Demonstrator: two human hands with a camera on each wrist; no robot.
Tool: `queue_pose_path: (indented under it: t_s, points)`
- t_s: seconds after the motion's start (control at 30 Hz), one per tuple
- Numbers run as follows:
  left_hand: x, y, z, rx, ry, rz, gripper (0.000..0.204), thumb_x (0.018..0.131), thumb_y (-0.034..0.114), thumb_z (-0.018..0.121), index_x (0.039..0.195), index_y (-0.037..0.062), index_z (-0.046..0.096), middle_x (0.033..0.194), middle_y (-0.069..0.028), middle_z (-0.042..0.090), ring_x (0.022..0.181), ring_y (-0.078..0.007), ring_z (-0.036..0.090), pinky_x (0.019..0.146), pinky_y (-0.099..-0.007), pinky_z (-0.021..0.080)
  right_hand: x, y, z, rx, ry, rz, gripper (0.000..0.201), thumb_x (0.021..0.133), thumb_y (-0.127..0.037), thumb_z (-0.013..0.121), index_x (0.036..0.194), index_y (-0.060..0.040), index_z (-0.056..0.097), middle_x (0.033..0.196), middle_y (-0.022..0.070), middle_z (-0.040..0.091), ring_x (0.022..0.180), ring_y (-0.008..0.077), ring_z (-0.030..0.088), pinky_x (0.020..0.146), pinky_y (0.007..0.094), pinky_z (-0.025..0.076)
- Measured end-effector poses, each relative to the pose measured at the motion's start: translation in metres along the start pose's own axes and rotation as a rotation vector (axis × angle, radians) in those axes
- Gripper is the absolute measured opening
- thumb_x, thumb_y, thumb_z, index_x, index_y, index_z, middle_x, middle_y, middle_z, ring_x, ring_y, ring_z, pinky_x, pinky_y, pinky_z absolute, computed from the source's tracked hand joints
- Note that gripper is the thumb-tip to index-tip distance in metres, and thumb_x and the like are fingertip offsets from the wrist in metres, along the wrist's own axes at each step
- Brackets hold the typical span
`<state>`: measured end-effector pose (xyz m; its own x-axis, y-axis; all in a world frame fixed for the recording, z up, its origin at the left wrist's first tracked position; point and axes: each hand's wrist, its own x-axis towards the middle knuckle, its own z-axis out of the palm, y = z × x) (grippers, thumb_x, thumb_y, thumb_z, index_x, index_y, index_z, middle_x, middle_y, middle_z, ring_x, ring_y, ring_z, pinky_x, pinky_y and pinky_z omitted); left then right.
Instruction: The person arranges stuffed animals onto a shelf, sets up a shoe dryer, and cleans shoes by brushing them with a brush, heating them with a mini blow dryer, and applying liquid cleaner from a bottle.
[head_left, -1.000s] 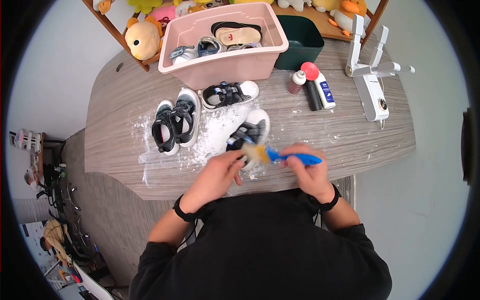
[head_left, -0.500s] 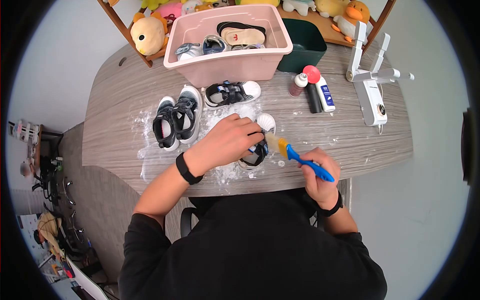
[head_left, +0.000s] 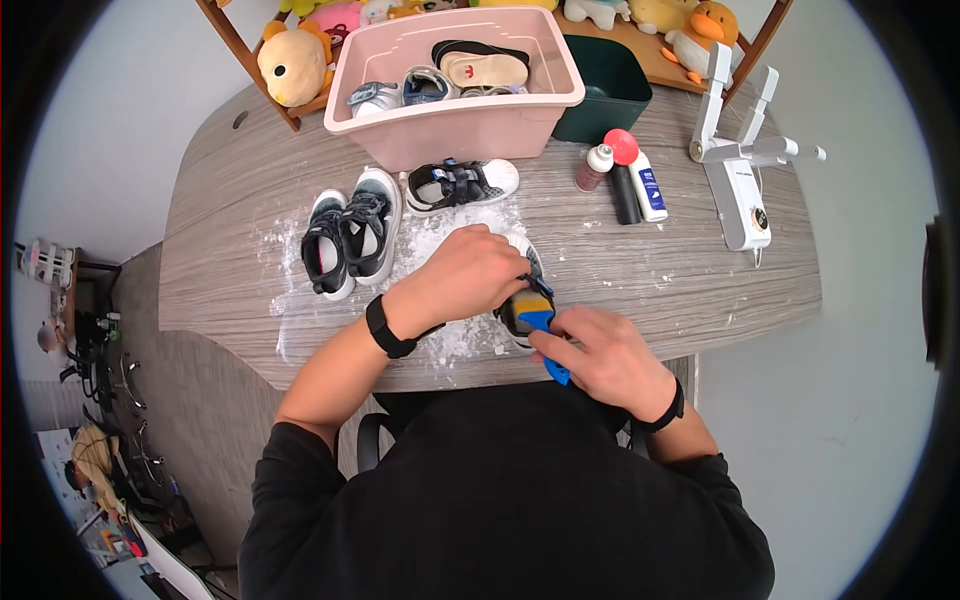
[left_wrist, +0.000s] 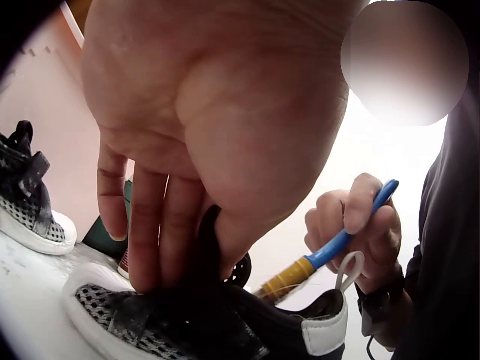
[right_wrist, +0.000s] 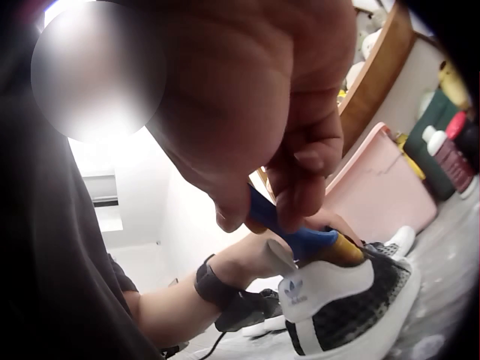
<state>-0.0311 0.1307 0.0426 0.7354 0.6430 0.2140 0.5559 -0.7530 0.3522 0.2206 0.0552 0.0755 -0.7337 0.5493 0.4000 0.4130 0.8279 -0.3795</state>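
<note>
The left hand pinches a dark strap of a black-and-white shoe between thumb and fingers. The right hand holds the blue handle of a brush, its fingers closed round it, with the bristle end down at the shoe's opening. That shoe sits near the front edge of the surface, toe pointing away from the person. White powder lies around it. Beyond are another shoe, a pink bin and 3 bottles; 2 dark shoes stand to the left.
</note>
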Motion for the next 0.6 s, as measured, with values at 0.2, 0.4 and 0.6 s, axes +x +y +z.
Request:
queue_pose_path:
  t_s: [0.2,0.4,0.6]
  points:
    - [0.002,0.002,0.006,-0.053,-0.003,-0.031,0.013,0.085,0.019,0.080,0.091,0.0076,0.079,0.082,-0.0096,0.073,0.083,-0.0312,0.071,0.080,-0.0435,0.055,0.002,0.017,0.025,-0.082,-0.091,-0.010,0.029,0.084,-0.012,0.073,0.113,-0.0085,0.072,0.095,0.0037,0.057,0.087,0.0210,0.064,0.068,0.0353,0.057]
    - [-0.003,0.002,0.009,-0.011,0.031,-0.040,0.014,0.086,0.020,0.080,0.093,0.0077,0.078,0.084,-0.0099,0.074,0.087,-0.0310,0.073,0.081,-0.0430,0.056,0.002,0.016,0.021,0.025,-0.080,0.029,0.030,0.083,-0.010,0.075,0.113,-0.0099,0.073,0.096,0.0060,0.059,0.088,0.0255,0.064,0.071,0.0390,0.058]
    - [-0.005,0.000,0.007,-0.015,0.057,-0.050,0.016,0.087,0.020,0.080,0.097,0.0082,0.078,0.087,-0.0090,0.074,0.087,-0.0311,0.072,0.079,-0.0434,0.056,0.006,0.018,0.011,0.104,-0.003,0.051,0.026,0.085,-0.010,0.079,0.110,-0.0088,0.074,0.097,0.0090,0.062,0.090,0.0293,0.067,0.073,0.0414,0.058]
